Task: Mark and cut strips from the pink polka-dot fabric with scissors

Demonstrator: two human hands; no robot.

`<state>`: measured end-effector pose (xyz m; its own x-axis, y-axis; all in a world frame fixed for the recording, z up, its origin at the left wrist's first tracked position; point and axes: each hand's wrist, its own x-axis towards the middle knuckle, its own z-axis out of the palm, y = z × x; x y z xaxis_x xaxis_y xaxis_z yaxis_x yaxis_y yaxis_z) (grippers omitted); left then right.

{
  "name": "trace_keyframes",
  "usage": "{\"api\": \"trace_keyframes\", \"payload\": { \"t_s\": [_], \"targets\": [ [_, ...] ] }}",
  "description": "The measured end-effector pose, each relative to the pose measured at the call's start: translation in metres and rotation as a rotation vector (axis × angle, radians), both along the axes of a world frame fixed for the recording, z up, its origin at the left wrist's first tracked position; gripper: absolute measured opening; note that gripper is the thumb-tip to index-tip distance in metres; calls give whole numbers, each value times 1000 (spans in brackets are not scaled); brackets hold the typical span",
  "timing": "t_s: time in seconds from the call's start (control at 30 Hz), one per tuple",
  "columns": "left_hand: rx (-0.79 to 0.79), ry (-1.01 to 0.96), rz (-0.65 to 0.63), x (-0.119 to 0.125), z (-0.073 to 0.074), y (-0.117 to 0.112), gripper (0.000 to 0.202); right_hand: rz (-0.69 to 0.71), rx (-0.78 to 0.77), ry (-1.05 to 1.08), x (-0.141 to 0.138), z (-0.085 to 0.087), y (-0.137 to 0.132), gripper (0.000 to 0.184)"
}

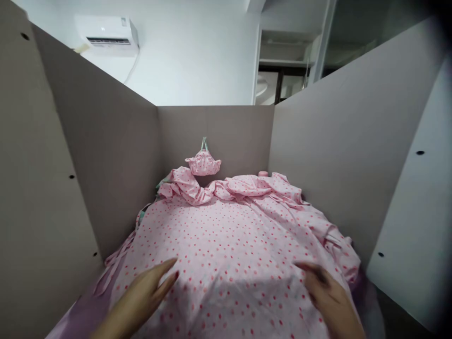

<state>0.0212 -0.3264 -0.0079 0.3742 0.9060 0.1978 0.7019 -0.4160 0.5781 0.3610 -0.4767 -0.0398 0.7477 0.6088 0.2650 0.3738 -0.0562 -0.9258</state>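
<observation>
A pink cloth with red dots [219, 245] lies spread out in front of me, its far part bunched into folds. Over its near left part is my left hand [150, 288], thumb and fingers apart and holding nothing. On the opposite side, my right hand [326, 294] is over the cloth too, fingers stretched inward and slightly blurred, with nothing seen in them. Whether either hand touches the cloth is hard to tell. Ties or strips of the same fabric [116, 259] trail off the left edge.
Grey panels enclose the place: a left panel [106, 127], a back panel [236, 132] and a right panel [346, 141]. A small dotted pink cloth piece [204, 163] hangs by a pale green loop on the back panel. A pink round object [263, 173] sits behind the folds.
</observation>
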Motion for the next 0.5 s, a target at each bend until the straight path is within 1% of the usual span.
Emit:
{"api": "trace_keyframes", "payload": {
  "t_s": [0.03,0.07,0.1,0.17,0.2,0.23,0.27,0.3,0.33,0.37,0.43,0.47,0.5],
  "targets": [
    [5,126,-80,22,5,18,42,153,-39,-176,-8,11,29,22],
    [31,225,-113,46,8,37,46,297,-96,-359,-19,22,60,24],
    [34,253,-93,70,9,56,48,394,-181,-520,-32,31,91,24],
    [28,297,-44,110,6,92,56,428,-374,-772,-58,41,151,29],
    [20,321,-12,123,1,110,59,444,-405,-822,-68,41,177,30],
    [17,340,17,129,-5,126,61,456,-430,-862,-74,38,199,32],
    [20,358,43,128,-12,143,62,479,-438,-884,-76,32,218,34],
    [19,374,67,121,-18,158,62,507,-443,-895,-71,24,232,37],
    [17,390,92,107,-25,172,62,530,-457,-905,-60,15,243,40],
    [15,405,124,89,-31,186,63,546,-478,-909,-43,5,250,43],
    [5,434,216,46,-38,207,65,518,-537,-885,2,-14,256,41],
    [10,445,273,25,-40,215,66,467,-572,-861,26,-20,256,43],
    [15,456,322,9,-41,220,66,370,-624,-826,48,-25,257,45]
  ]
}}
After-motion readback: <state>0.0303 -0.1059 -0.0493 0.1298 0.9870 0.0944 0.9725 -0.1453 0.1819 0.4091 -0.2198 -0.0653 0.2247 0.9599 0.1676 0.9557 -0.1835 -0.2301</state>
